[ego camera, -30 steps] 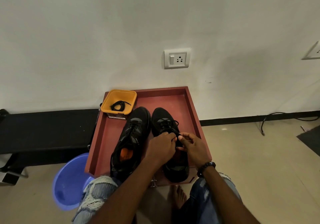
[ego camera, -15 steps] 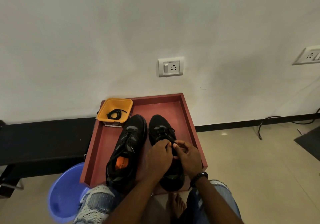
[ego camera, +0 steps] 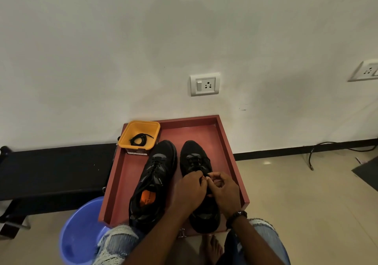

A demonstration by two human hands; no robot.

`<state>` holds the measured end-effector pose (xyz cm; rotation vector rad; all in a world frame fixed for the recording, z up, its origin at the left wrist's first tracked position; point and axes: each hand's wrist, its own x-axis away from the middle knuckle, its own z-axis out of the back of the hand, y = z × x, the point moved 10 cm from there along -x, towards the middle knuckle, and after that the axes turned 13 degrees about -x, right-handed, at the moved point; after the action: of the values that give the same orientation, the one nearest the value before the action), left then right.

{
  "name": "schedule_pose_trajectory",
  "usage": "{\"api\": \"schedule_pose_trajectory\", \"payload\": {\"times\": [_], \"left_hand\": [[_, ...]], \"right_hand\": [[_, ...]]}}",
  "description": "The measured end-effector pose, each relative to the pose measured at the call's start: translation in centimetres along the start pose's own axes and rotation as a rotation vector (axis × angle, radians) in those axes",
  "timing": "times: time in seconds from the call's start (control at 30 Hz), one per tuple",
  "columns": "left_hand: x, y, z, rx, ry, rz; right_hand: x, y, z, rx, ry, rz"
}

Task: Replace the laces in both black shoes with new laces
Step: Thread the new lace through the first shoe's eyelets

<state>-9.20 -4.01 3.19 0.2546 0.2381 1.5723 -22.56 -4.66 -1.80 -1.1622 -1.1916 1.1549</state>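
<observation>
Two black shoes stand side by side in a red tray (ego camera: 226, 142), toes toward the wall. The left shoe (ego camera: 155, 174) shows an orange insole and is laced. Over the laced part of the right shoe (ego camera: 194, 158) my left hand (ego camera: 189, 189) and my right hand (ego camera: 224, 191) meet, fingers curled and pinching its black lace; the lace itself is mostly hidden under my fingers. A yellow tub (ego camera: 131, 135) in the tray's far left corner holds a coiled black lace (ego camera: 140, 139).
A blue plastic basin (ego camera: 79, 230) sits on the floor left of the tray. A black bench (ego camera: 51, 170) runs along the wall at left. A wall socket (ego camera: 205, 84) is above the tray; a cable (ego camera: 327, 148) lies at right. My knees are below the tray.
The view has tilted a little, so the tray sits lower in the frame. My hands have stayed together on the right shoe's lace, working slightly nearer its tongue.
</observation>
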Motion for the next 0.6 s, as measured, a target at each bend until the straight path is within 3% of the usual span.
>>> {"api": "schedule_pose_trajectory", "payload": {"times": [0.3,0.6], "left_hand": [[-0.1,-0.5,-1.0,0.066,-0.025,-0.003],[-0.3,-0.8,-0.6,-0.062,-0.068,-0.054]], "right_hand": [[0.1,0.5,-0.1,-0.081,-0.022,-0.062],[-0.9,1.0,-0.8,-0.079,-0.189,-0.144]]}}
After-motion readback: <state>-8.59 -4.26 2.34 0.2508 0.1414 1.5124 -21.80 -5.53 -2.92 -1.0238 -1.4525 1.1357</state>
